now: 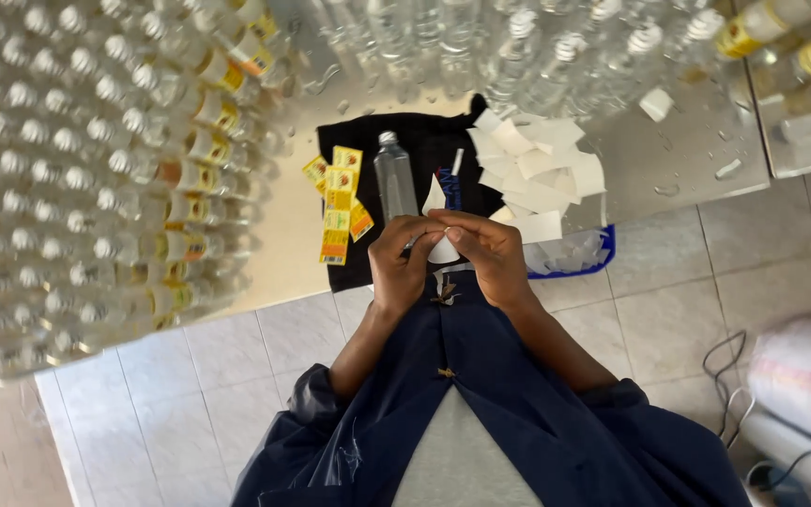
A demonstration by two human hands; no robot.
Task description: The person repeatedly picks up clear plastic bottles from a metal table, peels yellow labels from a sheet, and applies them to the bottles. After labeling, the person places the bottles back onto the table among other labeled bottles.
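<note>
Both hands meet at chest height over black cloth [424, 150]; left hand [398, 268] and right hand [492, 258] pinch white paper piece [443, 250] between closed fingers, apparently peeling backing; clear bottle [393, 178] lies capped on cloth, just beyond hands, within reach; yellow labels [338, 202] beside it at left; white backing scraps [532, 174] piled right; massed bottles [77, 169] crowd worktop [678, 150].

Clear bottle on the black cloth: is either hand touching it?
Apart. The head view shows the clear bottle lying on the black cloth, with cloth visible between it and the left hand; the right hand pinches a white paper piece.
</note>
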